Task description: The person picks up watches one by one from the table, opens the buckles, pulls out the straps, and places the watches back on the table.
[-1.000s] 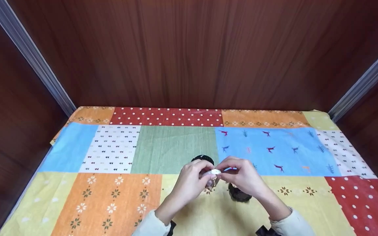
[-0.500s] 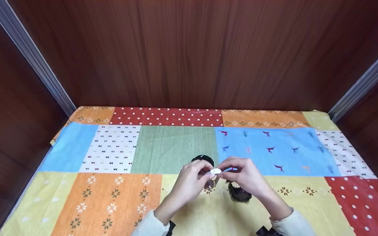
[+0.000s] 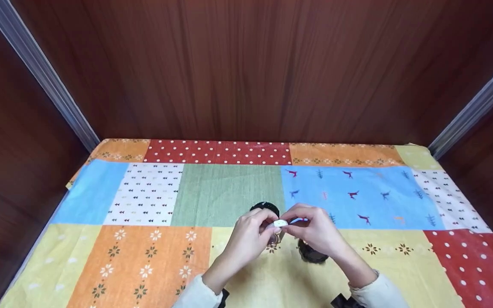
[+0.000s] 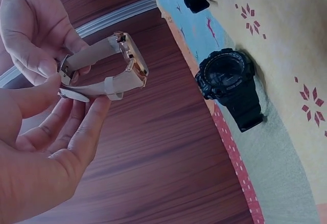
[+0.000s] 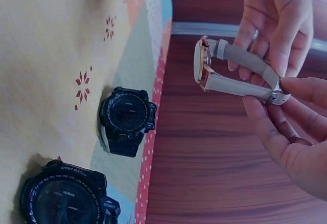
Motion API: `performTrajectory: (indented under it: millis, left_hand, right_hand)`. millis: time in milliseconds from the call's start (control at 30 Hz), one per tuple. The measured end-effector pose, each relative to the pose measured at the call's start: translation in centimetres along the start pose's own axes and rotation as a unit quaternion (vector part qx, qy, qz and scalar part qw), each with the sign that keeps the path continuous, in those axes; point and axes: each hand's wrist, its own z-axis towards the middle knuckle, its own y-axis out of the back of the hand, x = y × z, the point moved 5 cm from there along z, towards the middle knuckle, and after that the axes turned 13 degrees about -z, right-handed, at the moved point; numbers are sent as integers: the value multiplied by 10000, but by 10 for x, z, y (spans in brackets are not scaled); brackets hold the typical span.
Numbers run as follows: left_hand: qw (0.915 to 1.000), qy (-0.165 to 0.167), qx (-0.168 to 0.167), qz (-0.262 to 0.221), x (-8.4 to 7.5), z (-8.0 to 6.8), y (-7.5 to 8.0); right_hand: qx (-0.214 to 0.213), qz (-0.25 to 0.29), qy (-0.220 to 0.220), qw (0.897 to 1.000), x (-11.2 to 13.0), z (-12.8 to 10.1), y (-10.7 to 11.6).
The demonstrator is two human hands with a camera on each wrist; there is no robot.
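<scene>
A wristwatch with a pale strap [image 5: 237, 87] and a rose-gold case [image 4: 130, 58] is held up in front of me. Its strap is joined into a loop at the metal buckle [image 4: 65, 69]. My left hand [image 3: 248, 237] pinches the strap near the buckle between thumb and fingers. From the other side, my right hand [image 3: 317, 229] pinches the strap at the same spot. The fingertips partly cover the buckle, so how the strap sits in it is hard to tell. In the head view, only a pale strap end [image 3: 280, 223] shows clearly between the hands.
Two black sport watches lie on the patchwork tablecloth [image 3: 152, 265]. One black watch [image 3: 265, 207] is beyond my left hand; the other black watch [image 3: 312, 252] lies under my right wrist. Brown wood panels [image 3: 246, 72] stand behind the table and at both sides.
Both hands stay almost in place. The pale strap end between the fingertips shifts and tilts slightly.
</scene>
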Motion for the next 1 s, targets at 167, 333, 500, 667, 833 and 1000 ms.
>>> performTrajectory:
  millis: [167,333,500,667,833,1000]
  left_hand:
    - [9998,124,34,-130,1,1,0]
    - [9977,361,147,-548,3,2,0]
    - [9936,551,242,-957,6,1,-1]
    - [9951,573,241,-774,7,0,-1]
    - [9989,356,202,-241,2,-1,0]
    - [9984,-83,156,538,-5,-2,1]
  right_hand:
    - [105,234,-273,9993,-3,0,1]
    - [218,372,-513,9978,-5,0,4]
    - [279,331,-678,9968,-7,0,5]
    - [301,429,-724,9960,-9,-1,5]
    - [380,404,-630,9965,-8,-1,3]
    - [421,164,-317,9985,-5,-1,0]
